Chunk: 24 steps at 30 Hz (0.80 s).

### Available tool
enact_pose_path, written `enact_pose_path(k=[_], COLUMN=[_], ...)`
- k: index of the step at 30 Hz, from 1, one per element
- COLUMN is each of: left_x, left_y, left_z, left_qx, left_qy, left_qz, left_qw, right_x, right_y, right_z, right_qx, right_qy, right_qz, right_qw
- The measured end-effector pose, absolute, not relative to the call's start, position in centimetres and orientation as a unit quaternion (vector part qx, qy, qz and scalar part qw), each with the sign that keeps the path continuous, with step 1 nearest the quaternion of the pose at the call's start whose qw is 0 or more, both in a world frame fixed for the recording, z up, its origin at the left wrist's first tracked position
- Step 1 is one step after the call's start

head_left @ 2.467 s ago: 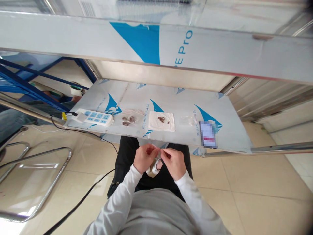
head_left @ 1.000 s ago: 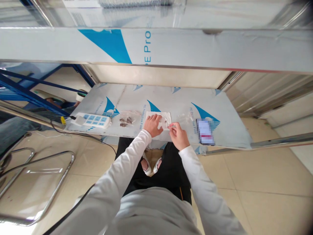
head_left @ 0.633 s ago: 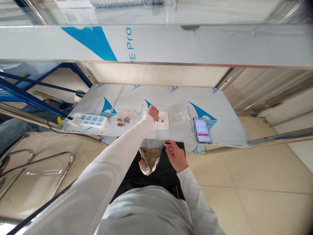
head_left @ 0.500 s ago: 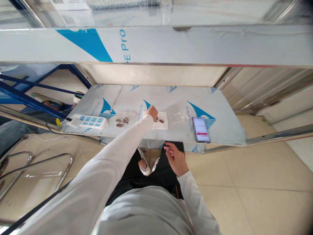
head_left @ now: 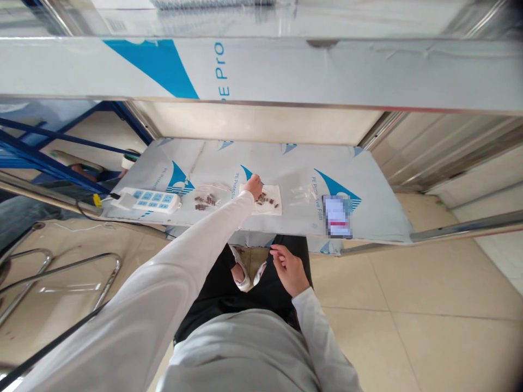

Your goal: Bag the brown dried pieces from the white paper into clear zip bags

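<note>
Right hand (head_left: 289, 269) nearest, short of the table's near edge and over black trousers (head_left: 220, 305), fingers half curled; palm turned out of sight, so impossible to tell whether relaxed or grasping something small. To the left of and below this hand, pale shoes (head_left: 244, 280), partly hidden by the trousers. Ahead of it and to its right, flat on the film-covered table (head_left: 379, 209), a phone (head_left: 337, 216) with its screen broken up into blocks. Farther in, at the end of an outstretched white sleeve (head_left: 180, 267), left hand (head_left: 254, 186) at the left part of a white sheet (head_left: 274, 192), covering some of it; fingers drawn together, tips too small to make out, whether pinching anything impossible to tell. Just beside this hand, on its right, small brown pieces (head_left: 263, 198) loose on the sheet. To its left, another group of brown pieces in or on faint clear plastic (head_left: 220, 189), and well apart beyond that, a white power strip (head_left: 154, 201). To its right, past the sheet, a crumpled clear wrapper (head_left: 303, 193), edges hard to trace. High beyond both hands, an upper shelf (head_left: 294, 76), contents cut off at the top.
</note>
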State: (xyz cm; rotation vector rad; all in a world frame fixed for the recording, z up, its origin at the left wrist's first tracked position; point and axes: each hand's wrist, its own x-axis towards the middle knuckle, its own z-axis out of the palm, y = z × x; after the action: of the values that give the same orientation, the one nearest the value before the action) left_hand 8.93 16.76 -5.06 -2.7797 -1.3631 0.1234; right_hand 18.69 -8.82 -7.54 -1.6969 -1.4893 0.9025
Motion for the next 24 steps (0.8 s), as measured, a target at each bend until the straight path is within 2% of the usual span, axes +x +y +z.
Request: enact_pose_path(k=[7,12,15,19,21,24], left_x=[7.6,6.5,6.4,4.3,1.6,-3.5], left_y=[15.9,11.3,8.5,7.5,8.2,10.0], left_z=[-2.8,-1.9,-1.8,-2.2,-3.1,-4.9], left_qx=[-0.871,-0.852,-0.839,-0.833,-0.814,-0.737], left_qy=[-0.491,-0.511,-0.504,-0.492,-0.514,-0.625], left_qz=[-0.016,-0.1,-0.169,-0.21,-0.232,-0.227], left_qw=[0.013,-0.046,-0.114,-0.138,-0.137,-0.122], right_x=[18.6,19.4,19.5,21.4,23.9,28.7], right_y=[-8.7,-3.5,0.5,4.0,5.1,6.7], right_z=[-8.1,-6.0,-3.8,-2.4,-2.9,-4.6], right_qx=[-0.646,-0.669,-0.649,-0.629,-0.663,-0.757], right_qy=[-0.556,-0.461,-0.435,-0.419,-0.419,-0.441], right_qz=[0.369,0.34,0.39,0.453,0.411,0.278], right_qw=[0.371,0.473,0.487,0.473,0.464,0.393])
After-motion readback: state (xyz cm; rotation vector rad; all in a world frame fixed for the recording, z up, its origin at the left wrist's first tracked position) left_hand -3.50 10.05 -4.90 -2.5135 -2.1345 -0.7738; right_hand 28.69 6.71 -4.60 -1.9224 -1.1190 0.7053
